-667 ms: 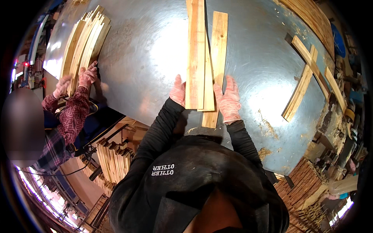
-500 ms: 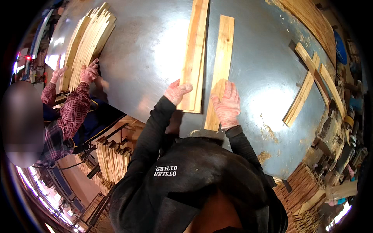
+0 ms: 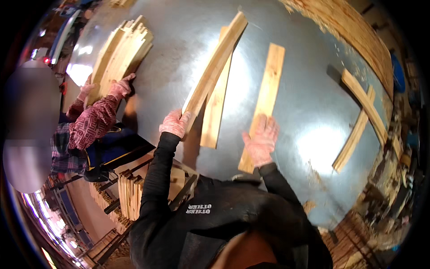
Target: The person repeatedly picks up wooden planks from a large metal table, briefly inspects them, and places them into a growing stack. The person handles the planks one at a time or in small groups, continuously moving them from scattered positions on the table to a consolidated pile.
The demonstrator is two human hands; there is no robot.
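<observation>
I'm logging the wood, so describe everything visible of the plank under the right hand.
The plank looks like pale yellowish wood: long, narrow, its far end squared off. It lies flat on the grey table, slanting so its far end points rightward. The right hand rests over its near part, hiding some.
</observation>
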